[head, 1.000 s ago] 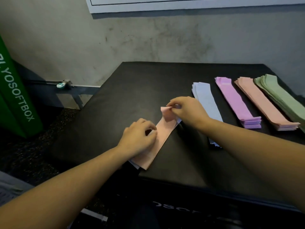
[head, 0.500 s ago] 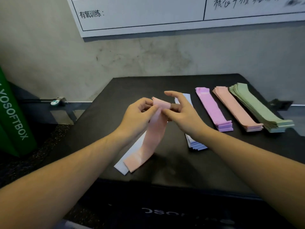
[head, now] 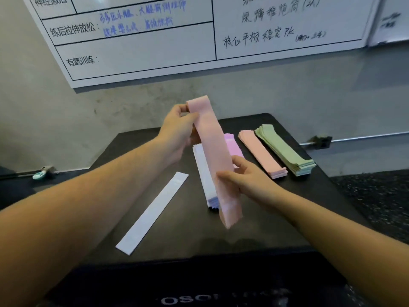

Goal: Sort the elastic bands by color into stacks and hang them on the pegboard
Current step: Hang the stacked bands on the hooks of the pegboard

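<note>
A pink elastic band hangs lifted above the black box top. My left hand pinches its upper end, and my right hand holds its lower half between thumb and fingers. One pale blue band lies alone and slanted on the box at the left. Behind the held band lie four stacks side by side: pale blue, purple, pink and green. The held band hides part of the blue and purple stacks.
A whiteboard with handwriting hangs on the grey wall behind the box. A metal rail with a bracket runs along the wall at the right. A small teal object sits on the rail at the left.
The pink band lay flat on the box over the pale blue one; both hands have lifted it upright. The view tilted up, showing more of the whiteboard.
</note>
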